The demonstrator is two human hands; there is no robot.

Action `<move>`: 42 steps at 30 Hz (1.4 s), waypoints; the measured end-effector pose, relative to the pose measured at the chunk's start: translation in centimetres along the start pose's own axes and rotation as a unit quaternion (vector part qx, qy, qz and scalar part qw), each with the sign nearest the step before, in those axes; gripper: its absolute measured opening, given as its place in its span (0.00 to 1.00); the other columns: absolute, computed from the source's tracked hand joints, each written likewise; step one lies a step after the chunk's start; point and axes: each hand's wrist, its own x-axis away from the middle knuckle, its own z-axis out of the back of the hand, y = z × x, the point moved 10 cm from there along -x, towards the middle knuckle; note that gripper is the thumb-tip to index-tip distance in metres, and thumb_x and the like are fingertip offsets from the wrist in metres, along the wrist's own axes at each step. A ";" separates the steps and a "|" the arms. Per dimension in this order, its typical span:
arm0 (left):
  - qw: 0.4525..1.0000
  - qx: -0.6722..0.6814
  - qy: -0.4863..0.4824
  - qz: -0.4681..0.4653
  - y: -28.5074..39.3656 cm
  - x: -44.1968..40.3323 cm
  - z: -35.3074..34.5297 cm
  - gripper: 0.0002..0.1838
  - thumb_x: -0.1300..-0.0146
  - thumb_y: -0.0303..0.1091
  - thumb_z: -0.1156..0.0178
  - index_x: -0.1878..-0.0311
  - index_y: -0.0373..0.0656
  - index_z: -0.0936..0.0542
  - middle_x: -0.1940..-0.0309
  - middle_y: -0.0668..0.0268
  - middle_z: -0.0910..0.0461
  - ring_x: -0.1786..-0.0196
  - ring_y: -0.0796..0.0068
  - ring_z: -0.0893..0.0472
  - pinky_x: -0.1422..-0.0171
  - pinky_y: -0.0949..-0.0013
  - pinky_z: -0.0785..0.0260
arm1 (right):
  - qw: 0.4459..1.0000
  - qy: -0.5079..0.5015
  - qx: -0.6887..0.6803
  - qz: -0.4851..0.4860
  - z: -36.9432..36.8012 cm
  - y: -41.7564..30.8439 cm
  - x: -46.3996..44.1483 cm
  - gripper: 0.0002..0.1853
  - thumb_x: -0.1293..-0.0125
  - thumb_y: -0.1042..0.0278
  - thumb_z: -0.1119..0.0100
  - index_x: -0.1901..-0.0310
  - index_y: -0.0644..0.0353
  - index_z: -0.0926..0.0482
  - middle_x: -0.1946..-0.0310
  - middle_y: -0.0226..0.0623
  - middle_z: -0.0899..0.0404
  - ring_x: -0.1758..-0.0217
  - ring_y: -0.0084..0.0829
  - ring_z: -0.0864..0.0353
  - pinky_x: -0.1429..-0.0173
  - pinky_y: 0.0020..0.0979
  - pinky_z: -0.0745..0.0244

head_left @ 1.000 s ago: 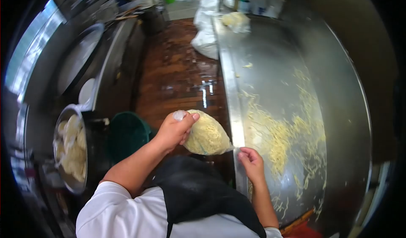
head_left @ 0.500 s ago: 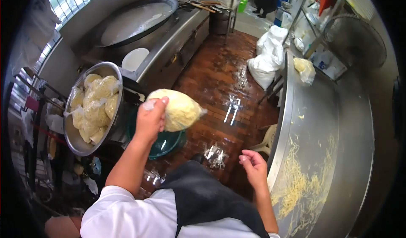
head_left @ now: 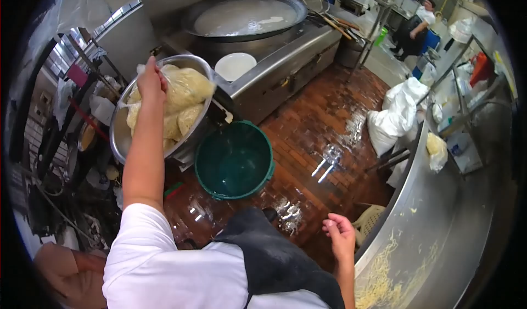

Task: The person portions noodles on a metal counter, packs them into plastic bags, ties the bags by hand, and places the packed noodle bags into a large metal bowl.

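Note:
My left hand (head_left: pixel 151 84), arm stretched forward, grips the gathered top of a clear plastic bag of yellow noodles (head_left: pixel 188 88). That bag is over a large metal bowl (head_left: pixel 116 130) holding several similar noodle bags (head_left: pixel 171 128); whether it rests on them I cannot tell. My right hand (head_left: pixel 340 232) hangs low beside the steel counter (head_left: pixel 422 215), loosely curled with fingers and thumb apart and nothing in it. Loose noodles (head_left: pixel 379 290) are scattered on that counter, and another noodle bag (head_left: pixel 436 151) lies at its far end.
A green tub (head_left: pixel 269 172) stands on the wet brick floor (head_left: pixel 304 122). Ahead are a stove counter (head_left: pixel 296 62) with a wide wok (head_left: pixel 247 18) and a white bowl (head_left: pixel 235 66). White sacks (head_left: pixel 392 117) lean by the right counter. A person (head_left: pixel 417 29) stands far back.
My left hand has carried the noodle bag from above the tub leftward and forward to the metal bowl. The view has turned left, and my right hand stays low at the right.

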 end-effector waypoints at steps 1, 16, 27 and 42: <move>0.999 -0.021 0.016 -0.023 0.3 -2.4 0.8 0.16 0.36 0.46 0.42 0.74 0.49 0.30 0.88 0.74 0.34 0.89 0.81 0.36 0.88 0.78 0.48 | 1.000 -0.006 0.007 -0.002 -0.3 0.0 -0.5 0.12 0.35 0.74 0.41 0.51 0.66 0.23 0.66 0.31 0.19 0.64 0.18 0.23 0.56 0.21 0.26; 0.910 -0.178 -0.296 0.231 -24.5 10.3 -16.1 0.22 0.36 0.43 0.46 0.43 0.42 0.27 0.60 0.64 0.20 0.65 0.76 0.20 0.66 0.76 0.29 | 0.990 0.052 0.134 0.001 -0.3 -5.0 -6.6 0.14 0.37 0.69 0.38 0.51 0.63 0.22 0.64 0.33 0.18 0.62 0.20 0.21 0.56 0.24 0.25; 0.337 -0.303 -0.891 -0.027 -32.8 50.4 -34.4 0.22 0.37 0.41 0.40 0.43 0.42 0.25 0.56 0.58 0.17 0.55 0.66 0.17 0.49 0.66 0.27 | 0.984 0.167 0.052 -0.020 15.5 -0.1 -10.6 0.16 0.36 0.65 0.37 0.50 0.63 0.21 0.62 0.34 0.18 0.61 0.20 0.21 0.54 0.24 0.25; 0.696 0.038 -0.716 -0.035 -28.7 53.7 -77.9 0.19 0.32 0.41 0.45 0.49 0.34 0.22 0.59 0.62 0.18 0.54 0.76 0.23 0.47 0.71 0.32 | 0.953 0.303 -0.002 0.013 34.5 -9.0 -20.3 0.15 0.36 0.68 0.38 0.50 0.66 0.22 0.62 0.34 0.18 0.59 0.20 0.21 0.53 0.23 0.25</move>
